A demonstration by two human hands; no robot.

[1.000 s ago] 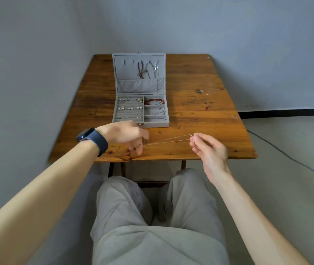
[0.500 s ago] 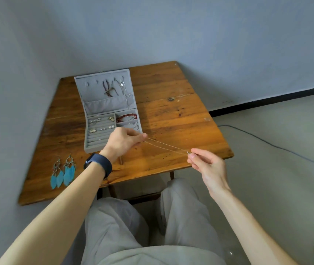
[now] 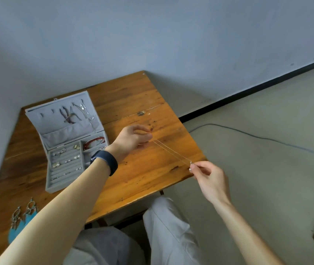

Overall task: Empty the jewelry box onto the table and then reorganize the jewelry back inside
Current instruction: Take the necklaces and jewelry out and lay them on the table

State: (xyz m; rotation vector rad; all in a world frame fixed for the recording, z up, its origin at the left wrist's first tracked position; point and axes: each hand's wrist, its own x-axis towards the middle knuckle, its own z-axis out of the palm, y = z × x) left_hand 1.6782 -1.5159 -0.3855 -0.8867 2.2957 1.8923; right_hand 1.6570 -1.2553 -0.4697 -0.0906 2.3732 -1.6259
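A thin silver necklace (image 3: 172, 152) is stretched taut between my two hands over the right part of the wooden table (image 3: 139, 175). My left hand (image 3: 133, 139) pinches one end of the chain, just right of the open grey jewelry box (image 3: 66, 150). My right hand (image 3: 210, 177) pinches the other end, where a small pendant hangs, at the table's right edge. The box holds small earrings in its ring rows and a red bracelet (image 3: 94, 141) in a side compartment. More necklaces hang inside its lid.
A pair of turquoise feather earrings (image 3: 21, 219) lies on the table at the near left, partly behind my left forearm. Grey walls close in behind and left of the table. A dark cable (image 3: 267, 139) runs across the floor on the right.
The view has swung to the right and the table now sits left of centre. Both hands have carried the stretched necklace right, away from the box, toward the table's right side.
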